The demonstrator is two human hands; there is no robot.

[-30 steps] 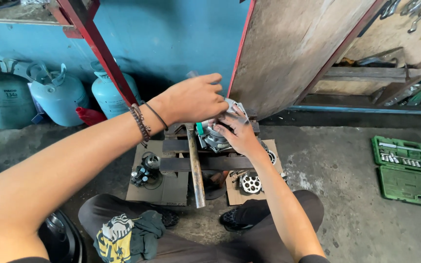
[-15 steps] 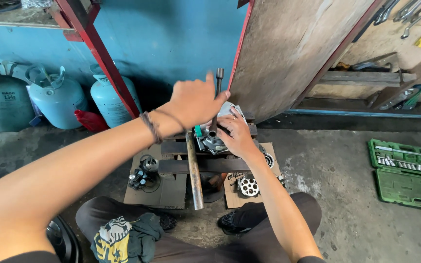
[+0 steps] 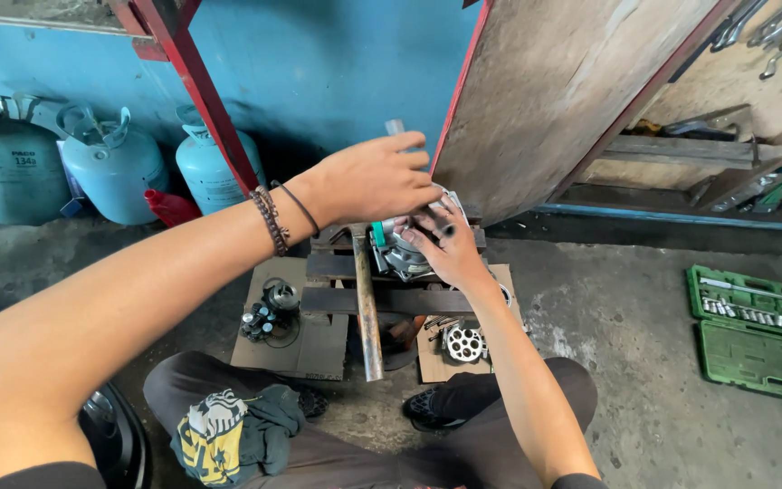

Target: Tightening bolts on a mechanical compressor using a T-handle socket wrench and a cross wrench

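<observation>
left hand point(image 3: 368, 179) closed over top of a metal compressor part point(image 3: 400, 249), around a pale cylindrical tool point(image 3: 395, 128) standing upright above it. right hand point(image 3: 445, 246) laid flat on the same part, fingers point(image 3: 429, 222) spread and pressing, not clamped. part resting on a dark wooden pallet point(image 3: 391, 299), between the knees, with a long hammer point(image 3: 366, 308) lying just beside. possible to slip: greasy fingers, only a flat press on a rounded housing. tool perhaps tilting if pushed off centre, and fingers then pinched. small loose pieces point(image 3: 269, 312) on cardboard point(image 3: 305, 349) near, easy to knock away.
</observation>
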